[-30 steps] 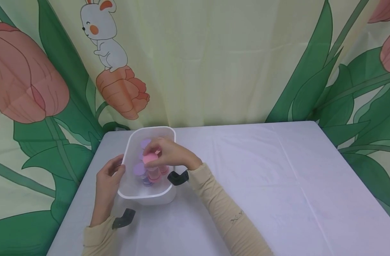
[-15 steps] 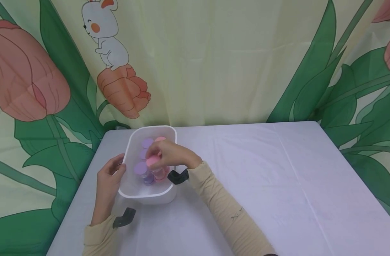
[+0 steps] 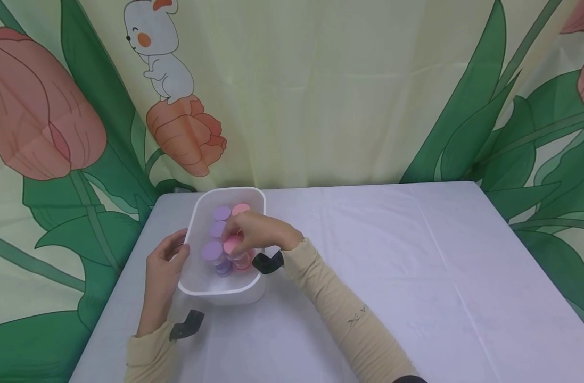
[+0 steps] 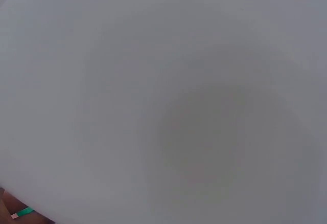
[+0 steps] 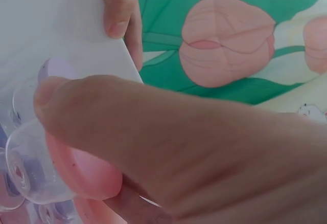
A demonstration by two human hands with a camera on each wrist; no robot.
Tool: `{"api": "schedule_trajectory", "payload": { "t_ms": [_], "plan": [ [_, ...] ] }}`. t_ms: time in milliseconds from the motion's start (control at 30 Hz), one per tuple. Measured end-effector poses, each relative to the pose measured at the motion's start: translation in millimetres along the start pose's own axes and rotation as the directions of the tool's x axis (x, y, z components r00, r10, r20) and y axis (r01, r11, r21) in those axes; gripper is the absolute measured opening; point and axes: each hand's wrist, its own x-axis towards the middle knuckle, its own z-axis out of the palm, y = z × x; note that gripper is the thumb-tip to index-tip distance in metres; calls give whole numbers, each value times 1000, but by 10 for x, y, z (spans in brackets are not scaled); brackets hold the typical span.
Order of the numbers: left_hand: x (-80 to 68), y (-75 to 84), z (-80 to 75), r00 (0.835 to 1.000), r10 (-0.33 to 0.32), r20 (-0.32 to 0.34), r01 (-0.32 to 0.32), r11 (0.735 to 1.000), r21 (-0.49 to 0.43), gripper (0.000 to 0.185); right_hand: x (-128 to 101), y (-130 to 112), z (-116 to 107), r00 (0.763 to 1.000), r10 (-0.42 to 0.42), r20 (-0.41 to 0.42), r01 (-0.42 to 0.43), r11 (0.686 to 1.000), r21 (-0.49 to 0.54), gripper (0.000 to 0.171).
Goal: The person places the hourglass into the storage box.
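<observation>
My left hand point(image 3: 163, 276) pinches the left wall of a white plastic bin point(image 3: 215, 293), thumb on the inner side and fingers outside. Inside the bin, my right hand point(image 3: 268, 231) grips a small clear jar point(image 5: 33, 162) by its pink lid point(image 3: 232, 244). That jar leans a little in the head view, and I cannot tell whether it touches the floor of the bin. Left of it are several purple-lidded jars, one with its purple lid point(image 3: 212, 251) close by. Another pink lid point(image 3: 241, 208) shows behind my right hand, which hides part of the bin's right side.
A white-covered table point(image 3: 368, 276) carries the bin at its far left. Behind hangs a curtain point(image 3: 320, 96) printed with tulips, a rabbit and a carrot. Black mounts sit at both wrists. Blurred white fills the left wrist view.
My right hand has shifted slightly right with the pink-lidded jar, uncovering more of the purple lids and the pink lid behind. My left hand keeps its hold on the bin.
</observation>
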Motion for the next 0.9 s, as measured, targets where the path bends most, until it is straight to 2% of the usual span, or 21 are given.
{"api": "schedule_trajectory", "payload": {
  "t_ms": [367,633,767,900],
  "plan": [
    [10,0,-2,1000,-6,5,6,1000,9,43,-2,-24,16,997,50,55,-50,999,-15,27],
    [0,39,1,1000,0,-3,0,999,34,42,-9,-49,22,997,71,43,-70,997,-40,29],
    [-9,46,4,1000,-2,-7,2,999,34,42,-29,-59,17,995,88,45,-87,996,-4,30],
    [-13,42,0,1000,-4,-10,4,999,35,42,-57,-61,1,998,59,34,-61,997,41,30]
  ]
}}
